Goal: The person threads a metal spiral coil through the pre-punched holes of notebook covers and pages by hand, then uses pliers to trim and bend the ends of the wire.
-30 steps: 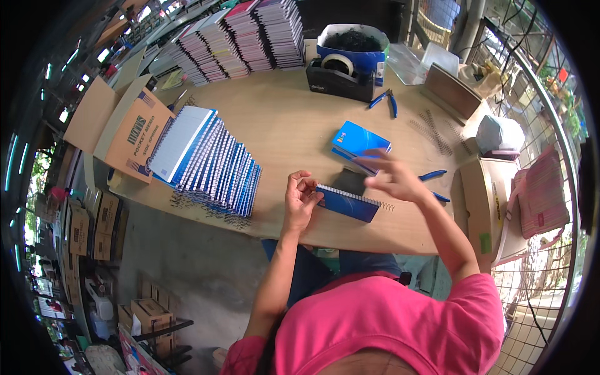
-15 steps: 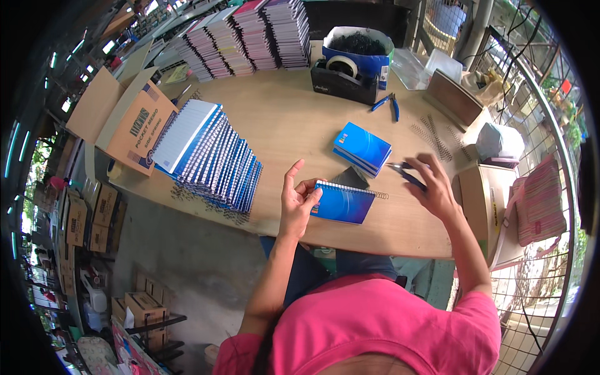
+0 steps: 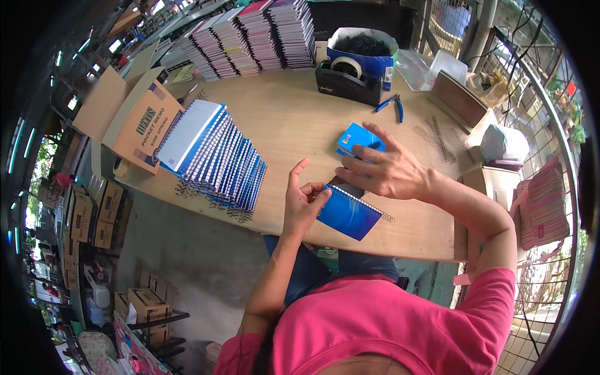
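Head view, the only one supplied. The blue notebook (image 3: 350, 212) is over the near edge of the worktop (image 3: 294, 137), in front of the seated person. It is tilted, its coiled edge uppermost, and a spring tail (image 3: 389, 219) protrudes past its right end.

Left hand (image 3: 303, 206): the grip is a narrow pinch, thumb and fingers holding the notebook at its left end, index finger raised clear. This hold is unchanged from half a second ago.

Right hand (image 3: 394, 172): this is the main change. Half a second ago it was to the right of the notebook with blue-handled pliers; it is now across the coiled edge, palm down, partly covering the dark block (image 3: 348, 187) and the small notebook stack (image 3: 350, 139). Its fingers are bent and somewhat spread. Those pliers do not show now; whether the grip has them under the palm cannot be told, nor whether the fingers touch the coil.

Finding: both hands are now at the same notebook. In my judgement, attention is on its spring binding, and the protruding tail appears untrimmed.

The second pliers (image 3: 400, 111) lie unused near the tape dispenser (image 3: 347, 87); the large notebook pile (image 3: 215, 162) stands undisturbed at left.
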Action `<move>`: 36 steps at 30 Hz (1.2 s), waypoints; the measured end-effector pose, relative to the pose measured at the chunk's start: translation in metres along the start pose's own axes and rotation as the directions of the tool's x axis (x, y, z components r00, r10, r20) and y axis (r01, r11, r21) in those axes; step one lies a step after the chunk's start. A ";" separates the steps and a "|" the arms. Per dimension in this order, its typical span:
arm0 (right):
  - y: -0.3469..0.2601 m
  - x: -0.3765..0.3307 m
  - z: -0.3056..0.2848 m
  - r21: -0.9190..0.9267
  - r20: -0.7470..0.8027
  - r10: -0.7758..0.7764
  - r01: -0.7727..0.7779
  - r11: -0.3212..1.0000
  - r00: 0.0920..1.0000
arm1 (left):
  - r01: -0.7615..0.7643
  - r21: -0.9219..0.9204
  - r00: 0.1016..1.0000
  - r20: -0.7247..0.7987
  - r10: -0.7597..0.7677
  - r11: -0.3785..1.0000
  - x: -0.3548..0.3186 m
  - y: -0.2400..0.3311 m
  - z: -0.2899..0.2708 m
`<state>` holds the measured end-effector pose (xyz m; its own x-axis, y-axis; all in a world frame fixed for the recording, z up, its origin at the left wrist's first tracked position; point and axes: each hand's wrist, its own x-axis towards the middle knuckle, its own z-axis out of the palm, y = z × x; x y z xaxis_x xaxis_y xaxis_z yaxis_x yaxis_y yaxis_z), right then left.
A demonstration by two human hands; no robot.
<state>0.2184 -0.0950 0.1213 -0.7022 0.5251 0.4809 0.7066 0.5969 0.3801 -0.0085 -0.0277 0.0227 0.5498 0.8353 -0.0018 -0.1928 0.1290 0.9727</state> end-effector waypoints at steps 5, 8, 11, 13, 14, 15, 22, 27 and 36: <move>-0.011 -0.013 0.005 0.530 0.458 0.396 -0.602 0.597 0.796 | -0.103 0.096 0.992 -0.069 0.110 0.990 -0.005 0.002 0.009; -0.016 -0.019 0.006 0.472 0.377 0.400 -0.545 0.693 0.835 | -0.124 0.098 0.985 -0.105 0.134 0.987 -0.005 0.000 0.005; 0.001 -0.030 -0.002 0.276 0.153 0.485 -0.508 0.816 0.861 | -0.117 0.100 0.989 -0.080 0.125 0.988 -0.008 0.013 -0.006; -0.001 -0.016 -0.009 0.633 0.421 0.622 -0.705 0.320 0.660 | -0.152 0.052 0.988 -0.026 0.154 0.987 -0.011 0.025 -0.007; -0.010 -0.004 -0.006 0.764 0.393 0.558 -0.597 0.245 0.731 | -0.139 0.013 0.990 0.032 0.138 0.990 -0.013 0.033 -0.003; -0.019 0.009 -0.002 0.866 0.350 0.497 -0.477 0.151 0.794 | -0.204 0.026 0.979 0.034 0.203 0.979 -0.014 0.040 0.003; -0.010 0.036 -0.037 0.723 0.214 0.539 -0.503 0.473 0.815 | -0.498 0.654 0.322 -0.470 0.822 0.569 -0.057 0.127 -0.074; -0.001 0.077 -0.061 0.685 0.163 0.481 -0.449 0.573 0.862 | 0.161 -0.294 0.879 -0.391 -0.273 0.942 -0.009 0.175 -0.260; 0.017 0.138 -0.054 0.857 -0.050 0.686 -0.321 0.402 0.725 | -0.450 0.374 0.799 -0.237 0.552 0.811 0.045 0.231 -0.203</move>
<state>0.1384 -0.0451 0.2367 -0.0200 0.7600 0.6496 0.4348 0.5917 -0.6789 -0.1937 0.1485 0.2004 0.1406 0.8654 0.4809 -0.1000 -0.4708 0.8765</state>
